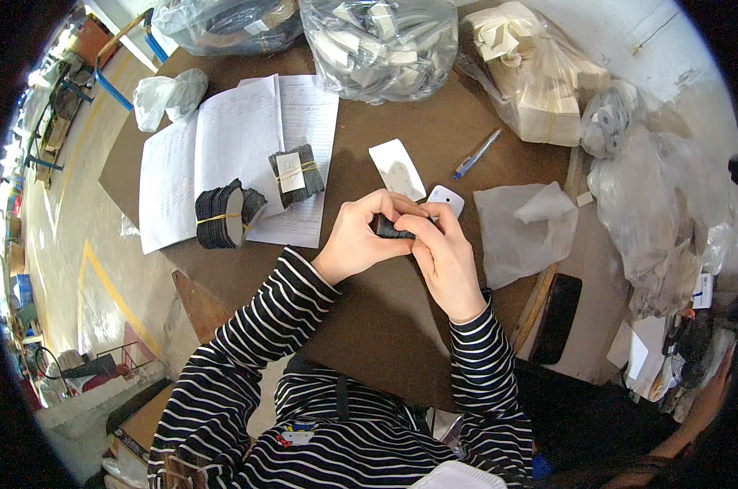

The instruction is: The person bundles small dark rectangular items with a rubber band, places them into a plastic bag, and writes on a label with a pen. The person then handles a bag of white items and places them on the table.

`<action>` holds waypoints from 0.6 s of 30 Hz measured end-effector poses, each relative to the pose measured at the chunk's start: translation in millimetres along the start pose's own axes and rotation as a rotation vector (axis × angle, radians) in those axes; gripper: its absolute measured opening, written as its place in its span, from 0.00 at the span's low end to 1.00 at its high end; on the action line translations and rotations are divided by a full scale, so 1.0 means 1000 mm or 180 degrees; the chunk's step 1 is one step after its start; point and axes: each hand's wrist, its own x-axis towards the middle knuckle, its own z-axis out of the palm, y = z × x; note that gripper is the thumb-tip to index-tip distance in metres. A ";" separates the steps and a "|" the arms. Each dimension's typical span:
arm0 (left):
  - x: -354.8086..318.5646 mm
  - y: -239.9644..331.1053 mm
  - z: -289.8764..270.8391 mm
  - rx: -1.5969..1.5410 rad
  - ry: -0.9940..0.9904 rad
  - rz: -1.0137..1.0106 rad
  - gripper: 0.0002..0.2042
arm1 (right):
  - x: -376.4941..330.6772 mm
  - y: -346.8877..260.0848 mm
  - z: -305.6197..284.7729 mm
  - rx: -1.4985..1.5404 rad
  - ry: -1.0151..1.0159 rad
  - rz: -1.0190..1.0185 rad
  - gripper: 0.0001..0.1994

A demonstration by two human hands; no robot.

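Observation:
Over the middle of the brown table, my left hand (364, 236) and my right hand (444, 259) meet around a small stack of dark, thin pieces (392, 228). Fingers of both hands are closed on it, and they hide most of it. Just beyond my right fingers lies a white rounded object (446, 198), partly covered. A white paper slip (397, 169) rests a little farther away. To the left, a banded bundle of black pieces (220, 217) and a second banded bundle (296, 174) with a pale label sit on the papers.
An open notebook (170, 175) lies at left. A blue pen (477, 155) and a translucent plastic bag (525, 235) are on the right, with a black phone (556, 318) nearer. Filled clear bags (385, 49) line the back; a bag of cream-coloured pieces (540, 81) stands back right.

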 end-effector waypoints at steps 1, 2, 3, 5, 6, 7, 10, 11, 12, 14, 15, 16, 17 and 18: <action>0.000 0.002 0.000 -0.0002 -0.0003 -0.0015 0.23 | 0.000 0.000 0.000 -0.0033 0.0002 -0.0017 0.16; 0.001 0.003 0.000 -0.0006 -0.0016 -0.0030 0.23 | 0.000 0.000 -0.001 -0.0068 0.0014 -0.0028 0.16; 0.001 0.003 0.001 -0.0007 -0.0010 -0.0016 0.23 | 0.000 -0.001 -0.001 -0.0102 0.0026 -0.0038 0.16; 0.001 0.003 0.001 -0.0007 0.0011 0.0010 0.22 | 0.000 0.001 0.000 -0.0106 0.0041 -0.0073 0.17; 0.000 0.003 0.001 -0.0027 0.0021 0.0013 0.22 | 0.000 0.001 0.000 -0.0106 0.0045 -0.0093 0.17; 0.000 0.003 0.001 -0.0046 0.0031 0.0016 0.22 | 0.001 0.000 0.001 -0.0101 0.0028 -0.0072 0.17; 0.001 0.003 0.002 -0.0095 0.0039 0.0020 0.22 | 0.001 -0.001 0.000 -0.0072 0.0019 -0.0021 0.16; 0.001 0.003 0.002 -0.0102 0.0043 0.0018 0.22 | 0.000 -0.001 0.000 -0.0038 0.0029 -0.0022 0.16; 0.001 0.002 0.003 -0.0147 0.0055 -0.0014 0.22 | 0.000 -0.001 0.000 -0.0004 0.0039 -0.0022 0.16; -0.001 0.000 0.003 -0.0239 0.0072 -0.0078 0.22 | 0.001 -0.002 0.000 -0.0042 0.0025 -0.0023 0.16; -0.001 0.000 0.003 -0.0233 0.0076 -0.0089 0.22 | 0.001 -0.003 -0.001 -0.0062 0.0019 -0.0021 0.16; -0.002 0.000 0.003 -0.0227 0.0080 -0.0100 0.22 | 0.001 -0.002 0.000 -0.0063 0.0014 -0.0016 0.16; -0.002 0.001 0.003 -0.0222 0.0079 -0.0110 0.22 | 0.001 -0.002 0.000 -0.0066 0.0014 -0.0010 0.16; -0.002 0.000 0.003 -0.0261 0.0077 -0.0126 0.22 | 0.001 -0.002 0.000 -0.0069 0.0013 -0.0004 0.15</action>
